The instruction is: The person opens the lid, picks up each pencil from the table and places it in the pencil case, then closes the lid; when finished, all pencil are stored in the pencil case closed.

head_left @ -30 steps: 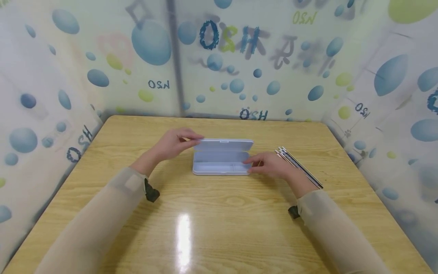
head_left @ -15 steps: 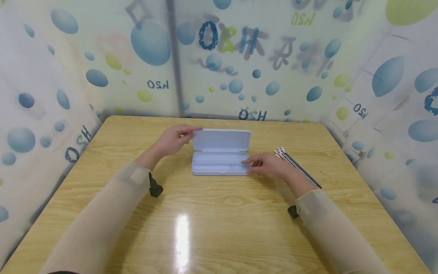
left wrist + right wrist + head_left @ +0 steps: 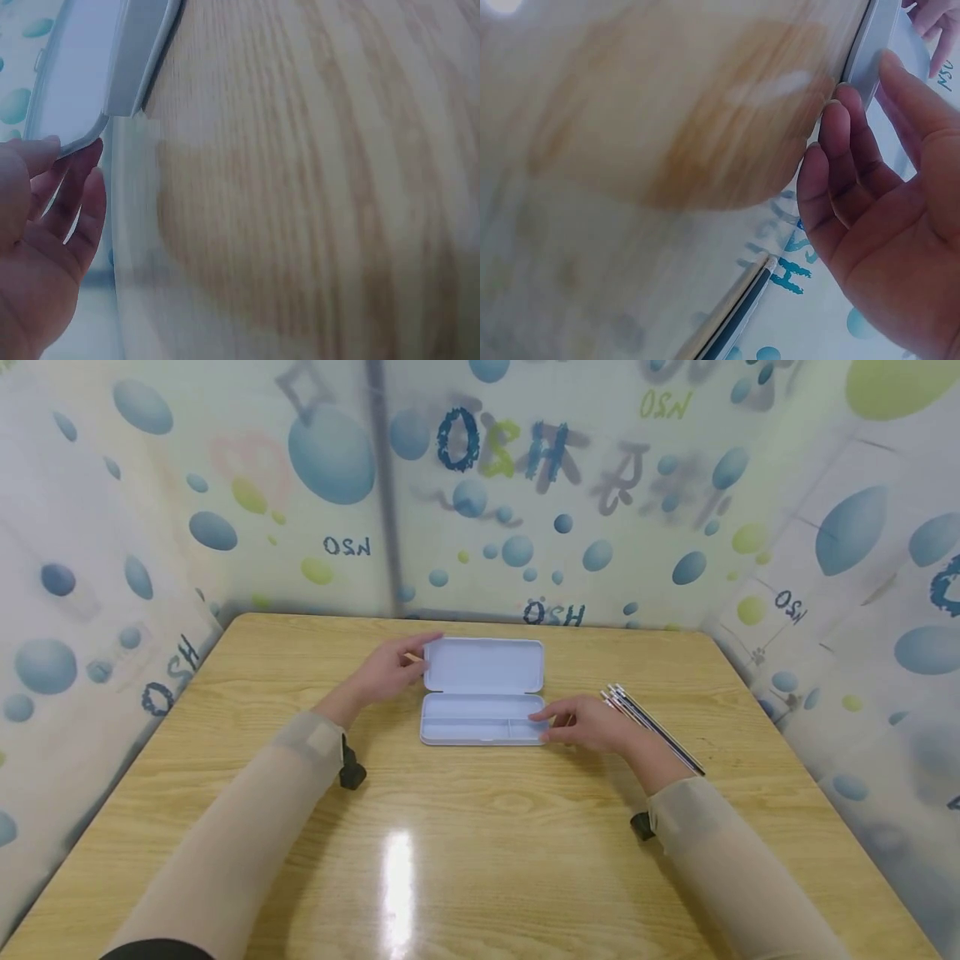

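A pale lavender pencil case (image 3: pixel 465 707) stands unfolded mid-table, with bare compartments split by a long divider and a short one. Its lid (image 3: pixel 486 665) leans back from the hinge. My left hand (image 3: pixel 386 670) holds the lid's left end; in the left wrist view the thumb lies on the lid's (image 3: pixel 79 67) inner side, with fingers behind it. At the case's right end, my right hand (image 3: pixel 588 722) grips the base, thumb over the rim and fingers along the outer side, as the right wrist view shows.
Several slim pencils (image 3: pixel 660 732) lie bunched on the wooden table (image 3: pixel 510 843), right of the case and partly behind my right forearm. A patterned curtain-like wall (image 3: pixel 480 527) rises beyond the table's far edge and along both sides.
The lid has swung back from half raised to leaning far open. My left hand has moved with it, slightly away and to the right. The right hand has stayed on the base.
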A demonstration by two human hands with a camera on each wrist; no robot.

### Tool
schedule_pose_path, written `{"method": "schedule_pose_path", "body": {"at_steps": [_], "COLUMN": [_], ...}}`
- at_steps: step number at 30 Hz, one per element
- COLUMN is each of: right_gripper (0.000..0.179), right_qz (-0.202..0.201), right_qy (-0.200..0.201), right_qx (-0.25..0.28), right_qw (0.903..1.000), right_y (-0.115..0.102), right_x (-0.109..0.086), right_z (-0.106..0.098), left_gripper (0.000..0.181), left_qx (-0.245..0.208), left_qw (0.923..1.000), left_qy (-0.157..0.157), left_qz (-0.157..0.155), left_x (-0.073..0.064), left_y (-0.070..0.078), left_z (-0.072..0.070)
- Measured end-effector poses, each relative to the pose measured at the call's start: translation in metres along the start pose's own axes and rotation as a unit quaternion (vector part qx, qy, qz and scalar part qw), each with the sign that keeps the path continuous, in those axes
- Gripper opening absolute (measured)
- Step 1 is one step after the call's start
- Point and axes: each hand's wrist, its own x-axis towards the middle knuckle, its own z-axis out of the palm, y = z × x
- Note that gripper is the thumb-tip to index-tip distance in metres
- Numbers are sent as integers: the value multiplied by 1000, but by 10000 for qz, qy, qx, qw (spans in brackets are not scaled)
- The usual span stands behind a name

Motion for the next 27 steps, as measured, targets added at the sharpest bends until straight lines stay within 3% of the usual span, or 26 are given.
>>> {"method": "schedule_pose_path", "body": {"at_steps": [6,15,27], "right_gripper": [38,38,39], "right_qz": [32,103,132], "right_qy": [-51,-85,-128], "right_qx": [62,121,143], "right_qw": [10000,9998,9997], "right_y": [0,1,-2], "right_x": [-1,0,-1], "right_z": [-1,0,-1], "left_gripper": [63,66,63], "left_qx": [103,-265,-70], "left_qw": [9999,9953,9912], "left_qy": [-10,-507,-889], "left_qz": [-136,-785,-975], "left_x": [-3,-10,-11], "left_y": [-4,-10,-12], "left_z": [0,-3,-1]}}
